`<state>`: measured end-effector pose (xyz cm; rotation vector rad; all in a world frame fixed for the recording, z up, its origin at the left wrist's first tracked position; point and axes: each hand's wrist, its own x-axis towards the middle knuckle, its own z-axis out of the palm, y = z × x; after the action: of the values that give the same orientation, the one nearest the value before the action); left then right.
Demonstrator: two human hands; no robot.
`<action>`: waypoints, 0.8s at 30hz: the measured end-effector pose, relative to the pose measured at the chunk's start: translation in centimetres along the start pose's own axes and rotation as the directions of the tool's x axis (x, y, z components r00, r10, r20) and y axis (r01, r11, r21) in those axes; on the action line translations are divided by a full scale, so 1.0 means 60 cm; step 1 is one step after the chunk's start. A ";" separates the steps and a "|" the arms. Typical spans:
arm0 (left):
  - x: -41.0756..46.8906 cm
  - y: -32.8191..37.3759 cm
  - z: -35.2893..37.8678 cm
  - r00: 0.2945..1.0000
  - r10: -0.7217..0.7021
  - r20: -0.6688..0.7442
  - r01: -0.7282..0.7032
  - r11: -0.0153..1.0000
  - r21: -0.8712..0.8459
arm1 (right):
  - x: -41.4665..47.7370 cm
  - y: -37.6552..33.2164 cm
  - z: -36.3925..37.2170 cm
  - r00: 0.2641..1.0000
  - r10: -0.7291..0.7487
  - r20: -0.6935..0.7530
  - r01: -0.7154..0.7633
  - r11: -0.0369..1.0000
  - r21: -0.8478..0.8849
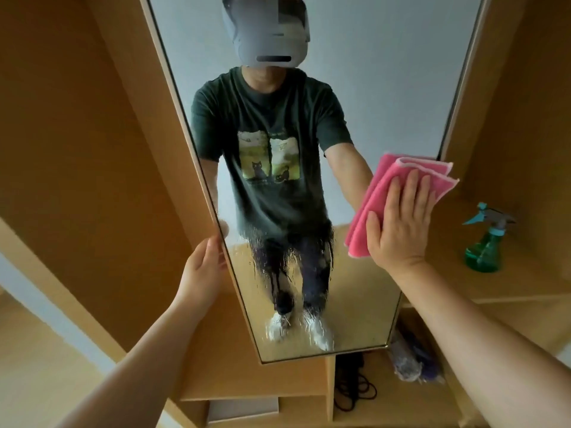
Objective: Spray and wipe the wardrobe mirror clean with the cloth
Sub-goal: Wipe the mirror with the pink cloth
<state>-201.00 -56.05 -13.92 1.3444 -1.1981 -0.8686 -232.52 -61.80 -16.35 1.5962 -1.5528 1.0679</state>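
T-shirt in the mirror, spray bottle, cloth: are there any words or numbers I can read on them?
No text can be read.
T-shirt print, seen in the mirror: a picture of cats; any small lettering is too blurred to read.
Spray bottle: no label shows.
Cloth: plain pink, no writing.

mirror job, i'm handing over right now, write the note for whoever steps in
Left grip holds the left edge of the mirror.
Right grip presses the folded pink cloth flat against the glass at the right edge, mid height.
The spray bottle stands on the shelf to the right, untouched.
Done: the mirror is sprayed, and the upper glass looks clear.
Left: droplets and runs cover the lower part. Probably wipe downward through them next.
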 end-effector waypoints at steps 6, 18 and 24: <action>0.001 -0.088 0.014 0.999 0.040 0.023 -0.039 0.999 -0.033 | -0.004 -0.009 0.025 0.990 0.023 -0.141 -0.022 1.000 0.010; 0.016 -0.239 0.060 0.954 0.261 -0.148 -0.281 0.949 -0.141 | 0.002 -0.006 0.038 0.971 -0.001 -0.237 -0.001 1.000 -0.010; 0.014 -0.272 0.084 0.902 0.372 -0.220 -0.398 0.913 -0.088 | -0.001 -0.003 0.043 0.965 -0.015 -0.260 0.008 1.000 -0.030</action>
<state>-202.80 -59.59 -30.56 1.0112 -1.1754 -0.5048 -232.05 -64.02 -17.56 1.3811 -1.3749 1.1915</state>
